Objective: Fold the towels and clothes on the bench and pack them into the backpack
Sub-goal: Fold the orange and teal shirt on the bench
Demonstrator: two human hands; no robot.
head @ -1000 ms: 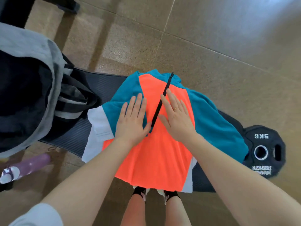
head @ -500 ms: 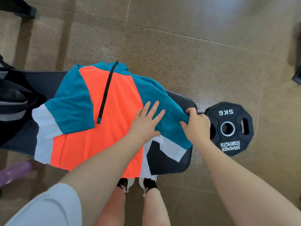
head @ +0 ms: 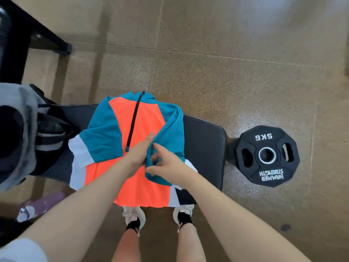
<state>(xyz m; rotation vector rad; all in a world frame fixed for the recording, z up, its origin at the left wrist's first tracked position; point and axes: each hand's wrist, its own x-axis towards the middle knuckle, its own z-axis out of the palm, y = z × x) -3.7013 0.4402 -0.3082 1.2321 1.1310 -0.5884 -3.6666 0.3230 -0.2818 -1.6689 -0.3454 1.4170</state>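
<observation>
An orange, teal and white zip-neck shirt lies spread on the black padded bench. Its right teal sleeve is folded inward over the orange front. My left hand lies flat along the fold line with straight fingers, partly under the sleeve's edge. My right hand pinches the sleeve's cuff end beside the left hand. A grey and black backpack sits on the bench's left end, its mouth dark and open.
A black 5 kg weight plate lies on the floor just right of the bench. A purple bottle lies on the floor at lower left. A black equipment frame stands at the upper left. My feet are under the bench's near edge.
My right hand took the right sleeve at the bench's right edge and carried it leftward over the shirt's front. My left hand stayed pressing the fold line.
</observation>
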